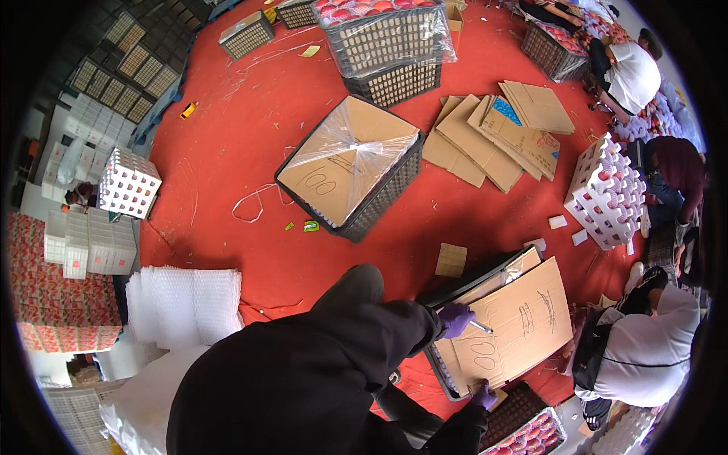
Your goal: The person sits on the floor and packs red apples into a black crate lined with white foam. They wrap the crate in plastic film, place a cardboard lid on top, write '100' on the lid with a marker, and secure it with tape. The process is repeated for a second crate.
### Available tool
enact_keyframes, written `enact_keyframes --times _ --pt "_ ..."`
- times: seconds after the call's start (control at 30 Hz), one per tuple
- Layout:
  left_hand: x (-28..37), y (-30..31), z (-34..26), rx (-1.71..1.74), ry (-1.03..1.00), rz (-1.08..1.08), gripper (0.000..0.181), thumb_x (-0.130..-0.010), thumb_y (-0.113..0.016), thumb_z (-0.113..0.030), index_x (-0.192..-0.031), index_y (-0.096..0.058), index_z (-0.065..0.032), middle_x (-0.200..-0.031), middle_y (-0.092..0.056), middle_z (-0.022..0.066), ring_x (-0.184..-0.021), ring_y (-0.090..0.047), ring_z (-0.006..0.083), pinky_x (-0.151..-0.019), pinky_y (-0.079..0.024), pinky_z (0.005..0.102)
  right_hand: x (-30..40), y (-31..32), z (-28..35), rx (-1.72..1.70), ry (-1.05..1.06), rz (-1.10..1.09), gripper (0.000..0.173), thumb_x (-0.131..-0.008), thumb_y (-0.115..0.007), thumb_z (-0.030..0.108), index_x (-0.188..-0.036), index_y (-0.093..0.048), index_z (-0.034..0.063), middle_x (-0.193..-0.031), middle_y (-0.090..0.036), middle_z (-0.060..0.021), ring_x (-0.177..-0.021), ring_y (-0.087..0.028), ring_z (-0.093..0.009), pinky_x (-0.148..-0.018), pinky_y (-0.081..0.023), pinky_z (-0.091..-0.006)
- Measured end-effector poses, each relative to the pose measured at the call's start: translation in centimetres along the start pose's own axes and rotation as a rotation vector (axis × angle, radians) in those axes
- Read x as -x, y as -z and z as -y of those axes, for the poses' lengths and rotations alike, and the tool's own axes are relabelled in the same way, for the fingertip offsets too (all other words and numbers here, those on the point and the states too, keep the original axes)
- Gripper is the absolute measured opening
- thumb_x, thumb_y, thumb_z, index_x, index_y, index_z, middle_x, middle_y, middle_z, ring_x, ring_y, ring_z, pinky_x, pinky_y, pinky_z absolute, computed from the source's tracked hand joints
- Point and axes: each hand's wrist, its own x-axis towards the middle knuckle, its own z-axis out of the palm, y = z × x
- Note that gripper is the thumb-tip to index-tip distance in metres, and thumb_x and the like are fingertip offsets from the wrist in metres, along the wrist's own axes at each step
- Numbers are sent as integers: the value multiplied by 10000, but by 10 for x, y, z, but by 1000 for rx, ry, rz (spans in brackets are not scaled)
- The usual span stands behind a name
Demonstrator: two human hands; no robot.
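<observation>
My left hand (455, 319), in a purple glove, holds a silver pen (482, 326) over a brown cardboard sheet (509, 324). The sheet bears handwritten digits and scribbled marks. It lies tilted on a black plastic crate (441, 372), whose far side shows another cardboard piece (520, 264) and clear plastic film. My right hand (483, 395), also in a purple glove, grips the sheet's lower edge; its fingers are partly hidden.
A cardboard-topped crate (355, 168) tied with clear film stands ahead, beside flattened cartons (478, 139). Fruit-filled crates (392, 48) stand beyond. A person in white (637, 347) sits close at right, near stacked white fruit trays (603, 196). White foam netting (185, 304) lies at left.
</observation>
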Motion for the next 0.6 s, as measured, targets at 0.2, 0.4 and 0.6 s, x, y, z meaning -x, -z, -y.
enact_keyframes --times 0.2,0.4,0.6 --pt "114 124 37 237 415 -230 197 -863 -587 -152 -1030 -685 -121 -906 -704 171 -881 -694 367 -766 -535 476 31 82 61 -395 -88 438 600 -944 -744 267 -1350 -459 -72 -1273 -634 -206 -1063 -658 -326 -925 -548 -471" --pt "323 265 102 339 1047 -41 243 -892 -595 -317 -935 -726 -117 -907 -725 151 -871 -707 339 -740 -530 470 144 155 147 -155 217 533 423 -993 -661 300 -1203 -575 -57 -1147 -685 -182 -950 -681 -306 -796 -559 -447" --pt "511 263 54 586 1344 -562 320 -910 -583 -363 -1082 -692 -117 -965 -721 172 -916 -704 361 -756 -530 486 182 157 238 329 680 411 401 -994 -650 297 -1185 -592 -51 -1097 -684 -185 -920 -673 -305 -777 -548 -447"
